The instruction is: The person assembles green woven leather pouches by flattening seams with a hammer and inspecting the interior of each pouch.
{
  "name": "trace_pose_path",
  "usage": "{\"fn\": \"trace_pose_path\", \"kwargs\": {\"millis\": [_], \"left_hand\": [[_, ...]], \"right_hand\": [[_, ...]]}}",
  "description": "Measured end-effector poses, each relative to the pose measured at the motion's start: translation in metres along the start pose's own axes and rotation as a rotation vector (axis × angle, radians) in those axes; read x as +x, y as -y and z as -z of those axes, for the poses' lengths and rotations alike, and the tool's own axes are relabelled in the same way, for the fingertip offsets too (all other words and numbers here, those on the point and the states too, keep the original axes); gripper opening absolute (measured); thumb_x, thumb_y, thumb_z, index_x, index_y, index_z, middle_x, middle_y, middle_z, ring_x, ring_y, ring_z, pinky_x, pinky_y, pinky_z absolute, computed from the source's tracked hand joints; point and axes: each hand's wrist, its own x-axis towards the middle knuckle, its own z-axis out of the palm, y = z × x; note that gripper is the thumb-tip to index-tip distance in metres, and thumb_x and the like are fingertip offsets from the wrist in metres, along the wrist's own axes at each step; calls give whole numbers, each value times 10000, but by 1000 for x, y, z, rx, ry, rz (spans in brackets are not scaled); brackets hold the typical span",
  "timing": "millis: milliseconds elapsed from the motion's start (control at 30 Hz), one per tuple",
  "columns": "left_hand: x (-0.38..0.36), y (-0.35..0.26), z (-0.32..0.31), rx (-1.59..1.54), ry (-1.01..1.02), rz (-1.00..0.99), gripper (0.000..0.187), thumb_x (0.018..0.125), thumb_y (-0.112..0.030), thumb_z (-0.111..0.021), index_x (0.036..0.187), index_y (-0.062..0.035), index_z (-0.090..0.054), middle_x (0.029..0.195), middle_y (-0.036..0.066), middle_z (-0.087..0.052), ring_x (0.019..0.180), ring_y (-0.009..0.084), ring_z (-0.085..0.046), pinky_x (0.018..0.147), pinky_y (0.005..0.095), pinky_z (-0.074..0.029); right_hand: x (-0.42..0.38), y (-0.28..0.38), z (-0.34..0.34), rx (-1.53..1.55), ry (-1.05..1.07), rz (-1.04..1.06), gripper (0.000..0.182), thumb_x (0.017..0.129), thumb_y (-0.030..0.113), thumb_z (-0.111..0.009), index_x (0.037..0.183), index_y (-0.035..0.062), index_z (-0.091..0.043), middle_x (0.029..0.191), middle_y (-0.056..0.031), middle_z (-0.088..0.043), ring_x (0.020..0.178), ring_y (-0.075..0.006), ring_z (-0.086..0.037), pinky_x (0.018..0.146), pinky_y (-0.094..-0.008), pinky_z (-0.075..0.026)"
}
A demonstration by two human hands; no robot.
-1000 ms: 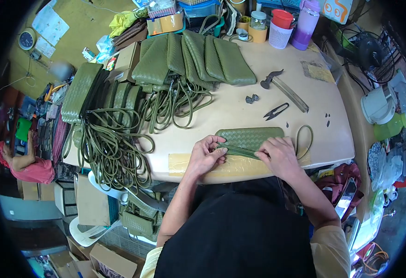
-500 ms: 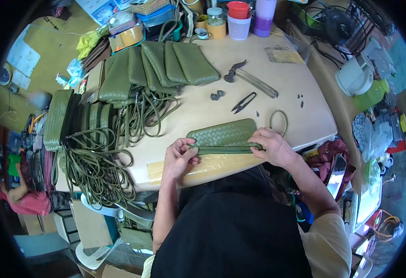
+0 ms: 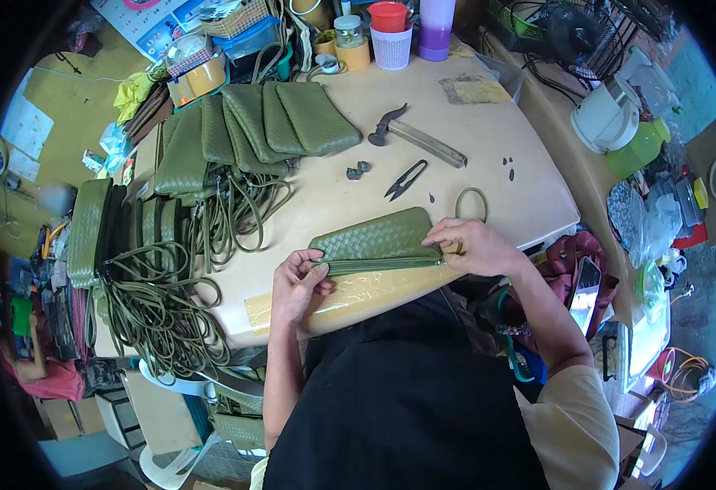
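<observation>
Cream desk (image 3: pixel 529 192): I see a green basketweave-textured rectangular pouch (image 3: pixel 374 235), long axis left-right, right end angled away. Left hand (image 3: pixel 295 287) pinches it; right hand (image 3: pixel 474 247) touches, can't tell grip.

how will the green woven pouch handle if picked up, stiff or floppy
The green woven pouch is probably light, looking slim. It likely flexes without flopping, since its panel keeps a smooth outline between the left hand and right hand. Its sheen hints it may slide a little.

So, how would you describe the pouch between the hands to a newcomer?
On the large pale table, look towards the wearer's edge. There a woven green pouch spans from left hand to right hand. Unlike the heaped pouches, it lies alone.
</observation>
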Motion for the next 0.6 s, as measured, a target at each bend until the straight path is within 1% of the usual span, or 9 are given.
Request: {"fn": "trace_pose_path", "kwargs": {"millis": [33, 67, 133, 267, 333, 467, 533, 567, 600], "left_hand": [[0, -1, 0, 17, -1, 5, 237, 864, -39, -652, 1074, 21, -560, 723, 32, -608, 583, 100, -605, 540, 219, -512], [0, -1, 0, 20, 0, 2, 237, 864, -39, -652, 1074, 21, -560, 723, 32, -608, 583, 100, -605, 540, 219, -512], [0, 0, 0, 9, -4, 4, 225, 866, -42, -650, 1068, 18, -570, 724, 30, -611, 583, 101, -608, 537, 219, -510], [-2, -1, 0, -1, 1, 11, 205, 868, -45, -651, 1051, 20, -587, 724, 34, -621, 583, 102, -609, 537, 219, -509], [-2, -4, -1, 0, 4, 28, 184, 869, -45, -651, 1033, 22, -602, 725, 38, -630, 583, 103, -611, 540, 220, -511], [-1, 2, 1, -41, 17, 11, 184, 869, -45, -652, 1032, 24, -605, 728, 42, -636, 583, 103, -612, 543, 222, -512], [-2, 1, 0, -35, 9, 12, 180, 871, -47, -653, 1029, 26, -606, 739, 45, -638, 576, 103, -611, 543, 223, -517], [-3, 1, 0, -36, 5, 11, 180, 871, -47, -653, 1029, 26, -606, 739, 45, -638, 576, 103, -611, 543, 223, -517], [-4, 0, -1, -28, 13, 7, 171, 868, -43, -648, 1023, 17, -612, 745, 39, -636, 604, 99, -614, 560, 220, -508]], "right_hand": [[1, -2, 1, 142, 27, -46, 300, 739, 48, -684, 1038, 23, -672, 1020, -124, -606, 923, -272, -608, 817, -343, -499], [2, -1, -4, 142, 24, -44, 300, 739, 48, -684, 1038, 23, -672, 1020, -124, -606, 923, -272, -608, 817, -343, -499], [6, 1, -22, -80, -110, -10, 225, 743, 66, -714, 965, 34, -699, 963, -88, -614, 909, -248, -598, 805, -339, -484], [12, -5, -34, -91, -167, -51, 144, 749, 92, -729, 881, 36, -712, 877, -66, -612, 905, -236, -583, 819, -338, -463], [16, -6, -33, -69, -156, -139, 89, 763, 93, -714, 825, 31, -705, 810, -72, -603, 908, -244, -570, 831, -346, -449], [20, -9, -38, -112, -189, -109, 97, 789, 105, -689, 765, 14, -663, 778, -85, -593, 875, -260, -565, 804, -351, -447], [20, -13, -44, -165, -271, -72, 152, 795, 88, -668, 699, -7, -598, 764, -103, -587, 813, -283, -565, 758, -381, -447], [21, -15, -48, -165, -269, -69, 152, 795, 88, -668, 699, -7, -598, 764, -103, -587, 813, -283, -565, 758, -381, -447], [21, -16, -51, -177, -345, -53, 189, 813, 114, -666, 688, -8, -592, 759, -117, -591, 778, -308, -562, 737, -392, -452]]}}
